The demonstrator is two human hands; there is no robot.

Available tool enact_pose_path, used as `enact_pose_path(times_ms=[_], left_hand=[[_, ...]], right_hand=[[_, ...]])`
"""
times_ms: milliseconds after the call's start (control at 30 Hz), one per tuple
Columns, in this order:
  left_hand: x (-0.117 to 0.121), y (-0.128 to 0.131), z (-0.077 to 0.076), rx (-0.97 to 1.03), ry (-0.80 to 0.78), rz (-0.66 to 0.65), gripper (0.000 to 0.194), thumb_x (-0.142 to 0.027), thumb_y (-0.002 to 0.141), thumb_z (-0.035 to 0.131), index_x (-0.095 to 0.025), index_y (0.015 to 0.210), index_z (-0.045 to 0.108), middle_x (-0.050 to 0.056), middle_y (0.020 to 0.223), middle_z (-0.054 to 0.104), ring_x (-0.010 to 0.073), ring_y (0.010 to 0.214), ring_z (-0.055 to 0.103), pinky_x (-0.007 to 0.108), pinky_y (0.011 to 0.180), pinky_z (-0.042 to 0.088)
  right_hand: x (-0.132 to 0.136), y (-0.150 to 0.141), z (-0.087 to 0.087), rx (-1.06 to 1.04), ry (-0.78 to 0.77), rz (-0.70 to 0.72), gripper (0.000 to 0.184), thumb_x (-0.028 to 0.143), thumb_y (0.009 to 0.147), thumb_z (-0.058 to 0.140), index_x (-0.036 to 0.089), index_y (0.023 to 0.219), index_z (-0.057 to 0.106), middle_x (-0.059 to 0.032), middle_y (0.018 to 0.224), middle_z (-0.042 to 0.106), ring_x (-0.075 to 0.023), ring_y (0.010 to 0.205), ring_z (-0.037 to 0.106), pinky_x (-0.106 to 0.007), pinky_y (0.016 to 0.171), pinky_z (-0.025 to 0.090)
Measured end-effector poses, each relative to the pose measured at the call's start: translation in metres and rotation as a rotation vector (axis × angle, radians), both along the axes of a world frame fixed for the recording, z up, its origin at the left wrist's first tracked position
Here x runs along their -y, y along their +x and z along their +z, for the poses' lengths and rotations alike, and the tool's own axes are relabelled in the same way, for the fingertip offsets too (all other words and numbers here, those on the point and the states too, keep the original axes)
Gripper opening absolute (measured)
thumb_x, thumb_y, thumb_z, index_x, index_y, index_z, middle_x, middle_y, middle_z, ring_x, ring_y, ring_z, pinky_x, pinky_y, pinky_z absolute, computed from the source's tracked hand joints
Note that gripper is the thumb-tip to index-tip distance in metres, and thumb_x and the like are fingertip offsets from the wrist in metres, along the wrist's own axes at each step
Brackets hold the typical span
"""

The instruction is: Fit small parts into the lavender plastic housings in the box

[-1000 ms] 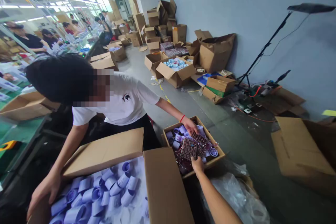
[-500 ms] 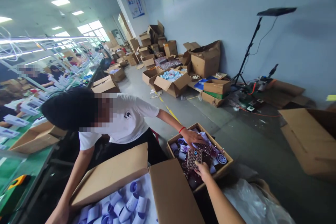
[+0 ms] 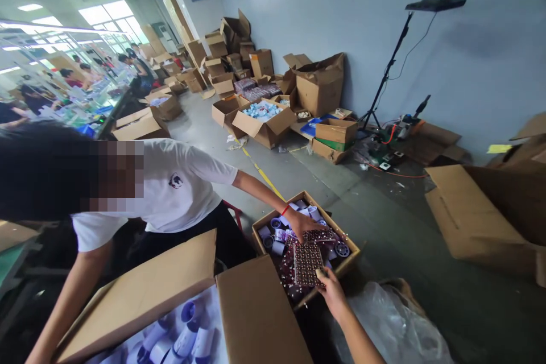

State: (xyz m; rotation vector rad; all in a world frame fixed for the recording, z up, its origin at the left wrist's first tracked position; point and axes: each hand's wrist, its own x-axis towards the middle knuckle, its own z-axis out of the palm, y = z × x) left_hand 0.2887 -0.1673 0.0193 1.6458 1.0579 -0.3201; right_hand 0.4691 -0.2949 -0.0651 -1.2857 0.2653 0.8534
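Observation:
My right hand (image 3: 333, 294) reaches in from the lower right, with thumb and fingers closed on the near edge of a flat brown board (image 3: 309, 264) covered in rows of small round shiny bumps. The board is tilted above a shallow cardboard box (image 3: 352, 259) of lilac plastic cups and small beads. A similar dark bumpy board (image 3: 319, 235) lies behind it, beside the hand (image 3: 300, 223) of a co-worker wearing a red wristband. My left hand is out of view.
At the near left stands an open carton (image 3: 251, 307) of lilac cups (image 3: 202, 344). The co-worker (image 3: 183, 187) leans in from the left. Clear plastic bags (image 3: 396, 324) lie right of the box, and a big open carton (image 3: 482, 222) stands at the right. More boxes line the wall.
The view has shifted, so the scene sits further left. My right hand still grips the board, which now shows more of its bumpy face. A small blue piece on it is no longer visible.

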Motion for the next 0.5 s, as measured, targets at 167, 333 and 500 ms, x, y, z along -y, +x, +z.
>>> enact_pose_path(times_ms=[167, 333, 500], left_hand=[[0.014, 0.066, -0.025, 0.285, -0.107, 0.277, 0.042, -0.043, 0.074, 0.068, -0.015, 0.105, 0.063, 0.009, 0.109, 0.067, 0.0267, 0.11, 0.058, 0.038, 0.098, 0.043], [0.005, 0.129, -0.051, 0.329, -0.397, 0.509, 0.055, -0.039, 0.048, 0.086, -0.013, 0.092, 0.067, 0.013, 0.092, 0.073, 0.0314, 0.093, 0.066, 0.043, 0.089, 0.049], [0.017, 0.123, -0.062, 0.315, -0.595, 0.596, 0.055, -0.042, 0.05, 0.084, -0.014, 0.094, 0.064, 0.009, 0.083, 0.074, 0.0252, 0.073, 0.069, 0.042, 0.076, 0.054]], right_hand=[[0.01, -0.01, -0.005, 0.003, 0.036, 0.01, 0.034, 0.045, 0.056, 0.069, 0.025, 0.079, 0.054, 0.0008, 0.077, 0.065, -0.0195, 0.074, 0.061, -0.031, 0.067, 0.05], [0.019, -0.017, 0.0, 0.034, -0.014, 0.079, 0.033, 0.048, 0.061, 0.066, 0.025, 0.081, 0.054, 0.0008, 0.078, 0.066, -0.0186, 0.074, 0.062, -0.031, 0.068, 0.05], [0.024, -0.004, 0.005, 0.161, -0.184, 0.215, 0.031, 0.047, 0.063, 0.065, 0.022, 0.079, 0.06, -0.0025, 0.073, 0.067, -0.0216, 0.072, 0.062, -0.034, 0.068, 0.049]])
